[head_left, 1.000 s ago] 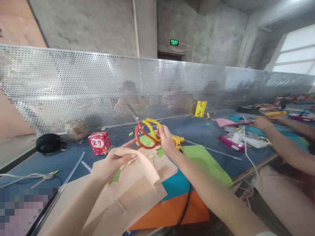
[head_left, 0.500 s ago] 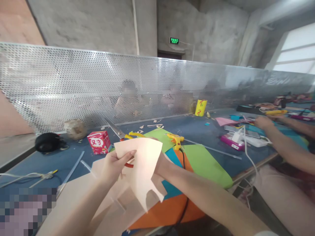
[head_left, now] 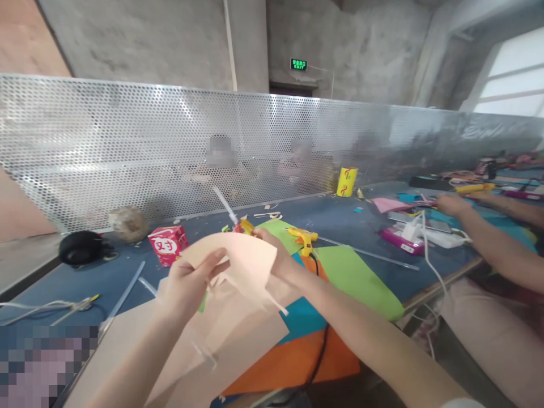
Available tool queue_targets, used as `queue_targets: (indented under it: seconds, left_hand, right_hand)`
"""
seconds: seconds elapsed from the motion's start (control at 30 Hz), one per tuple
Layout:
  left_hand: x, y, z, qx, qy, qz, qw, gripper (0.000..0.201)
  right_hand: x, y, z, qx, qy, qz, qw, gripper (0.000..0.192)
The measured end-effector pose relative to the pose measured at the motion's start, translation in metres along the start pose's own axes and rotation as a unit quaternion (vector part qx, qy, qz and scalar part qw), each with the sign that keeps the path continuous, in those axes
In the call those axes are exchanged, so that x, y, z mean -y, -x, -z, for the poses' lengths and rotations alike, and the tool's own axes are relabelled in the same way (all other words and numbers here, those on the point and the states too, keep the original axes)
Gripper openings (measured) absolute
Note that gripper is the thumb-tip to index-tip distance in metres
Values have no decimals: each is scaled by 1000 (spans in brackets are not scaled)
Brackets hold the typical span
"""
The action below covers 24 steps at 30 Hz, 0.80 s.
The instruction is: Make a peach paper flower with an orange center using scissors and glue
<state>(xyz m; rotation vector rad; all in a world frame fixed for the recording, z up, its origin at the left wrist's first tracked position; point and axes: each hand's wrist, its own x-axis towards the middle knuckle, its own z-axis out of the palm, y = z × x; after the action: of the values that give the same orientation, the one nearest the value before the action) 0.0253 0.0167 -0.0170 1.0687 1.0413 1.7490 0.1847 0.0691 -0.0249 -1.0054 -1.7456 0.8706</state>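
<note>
Left hand [head_left: 187, 283]: pinches curved peach paper sheet [head_left: 242, 262]. Right hand [head_left: 276, 255]: closed around red-and-yellow-handled metal scissors [head_left: 238, 222], behind sheet.

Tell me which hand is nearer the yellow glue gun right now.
Right. The right hand sits just left of the yellow glue gun, partly behind the peach paper, holding scissors. The left hand grips the paper's other edge, farther away.
</note>
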Motion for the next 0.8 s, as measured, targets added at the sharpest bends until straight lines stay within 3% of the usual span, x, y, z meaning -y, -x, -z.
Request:
queue_targets:
  seconds: [0.2,0.3,0.43,0.6,0.8]
  left_hand:
    - [-12,-18,20,-137,-26,-49,989,27]
    - [-12,-26,26,-166,-21,-58,984,23]
    - [-16,-29,30,-200,0,-70,977,21]
    - [-14,-19,24,-181,3,-57,982,30]
    - [-9,-9,14,-110,45,17,993,37]
  right_hand:
    - [-9,-17,29,-41,-151,-10,988,30]
    - [-11,-16,34,-7,-194,-15,981,38]
    - [-9,-4,21,61,-190,-25,980,40]
    - [3,10,0,73,-209,-50,974,32]
    - [3,9,-4,49,-239,-59,968,30]
